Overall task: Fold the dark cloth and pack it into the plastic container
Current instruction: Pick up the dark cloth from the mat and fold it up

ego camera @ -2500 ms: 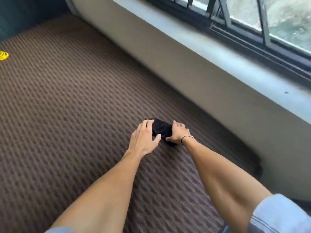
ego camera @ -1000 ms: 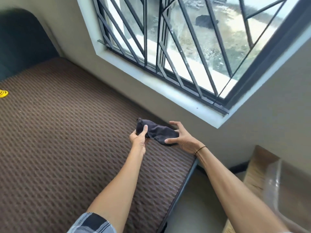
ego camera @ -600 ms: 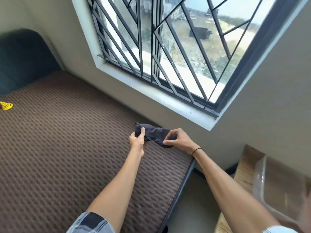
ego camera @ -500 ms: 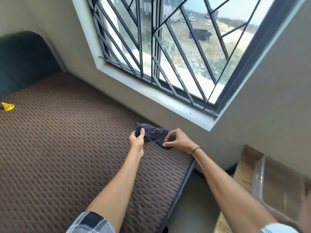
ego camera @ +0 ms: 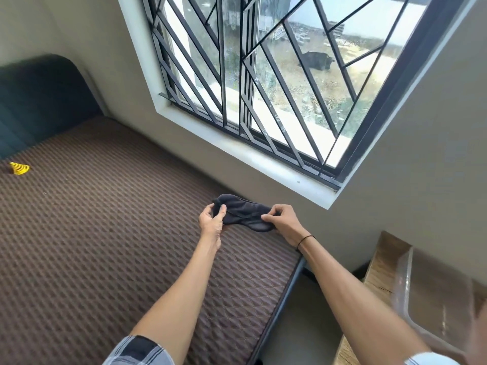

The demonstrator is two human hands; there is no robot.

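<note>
The dark cloth (ego camera: 243, 211) is a small folded bundle held in the air just above the far right corner of the brown mattress (ego camera: 105, 233). My left hand (ego camera: 210, 222) pinches its left end and my right hand (ego camera: 283, 222) pinches its right end. The clear plastic container (ego camera: 405, 283) stands at the lower right on a wooden surface (ego camera: 382, 262), well to the right of both hands and partly cut off by the frame edge.
A barred window (ego camera: 263, 88) with a white sill fills the wall beyond the hands. A dark headboard (ego camera: 39, 101) stands at the far left. A small yellow object (ego camera: 19, 168) lies on the mattress at the left edge. A gap separates mattress and wooden surface.
The cloth, pressed on the mattress 2.5 s ago, has been lifted and is held between both hands. The view swung up and right, bringing the container into sight. My right fingers shifted their pinch slightly.
</note>
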